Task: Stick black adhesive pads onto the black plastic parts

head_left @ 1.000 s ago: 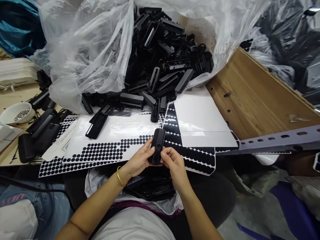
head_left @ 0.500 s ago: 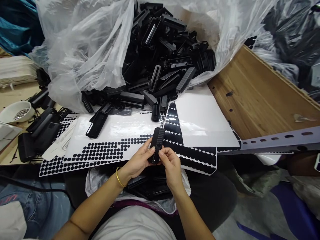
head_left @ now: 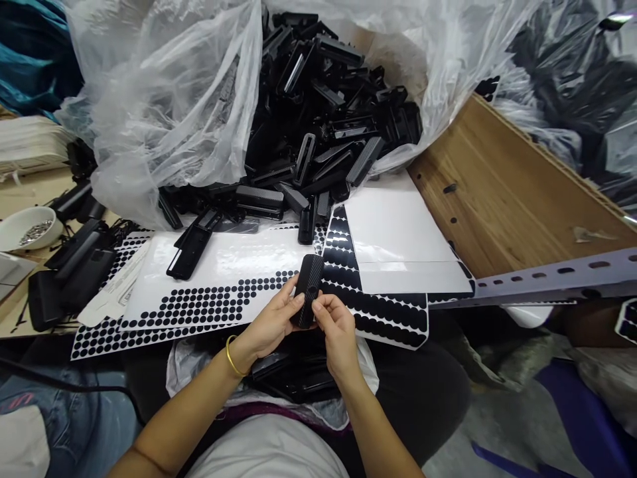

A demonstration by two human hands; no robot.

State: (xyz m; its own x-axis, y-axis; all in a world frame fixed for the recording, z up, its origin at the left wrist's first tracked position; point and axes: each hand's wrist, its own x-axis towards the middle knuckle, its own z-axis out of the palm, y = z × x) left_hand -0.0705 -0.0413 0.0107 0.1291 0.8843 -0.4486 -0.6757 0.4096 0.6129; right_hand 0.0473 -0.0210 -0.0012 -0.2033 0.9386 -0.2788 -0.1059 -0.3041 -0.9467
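My left hand [head_left: 271,325] is closed around the lower left side of a long black plastic casing [head_left: 310,271] with a carbon-fibre pattern, its thumb lying on the upper face. At the casing's lower right edge, my right hand [head_left: 342,338] pinches with thumb and fingertips. A dark round spot shows on the casing beside the right thumb; whether it is a sticker I cannot tell. Behind the hands lies a white sheet with black round stickers [head_left: 202,303], partly stripped of them. Another black casing [head_left: 190,251] rests on that sheet.
A heap of black casings [head_left: 338,99] spills from a clear plastic bag [head_left: 174,99]. To the right are a sheet with larger black dots [head_left: 393,318], white paper [head_left: 398,232] and a wooden board [head_left: 522,192]. A white bowl [head_left: 52,229] holds small metal pieces. My lap carries a bag [head_left: 369,365].
My right thumb has shifted slightly left over the casing, and a dark round spot now shows beside it. The whole view has shifted a little. Both hands stay on the casing.
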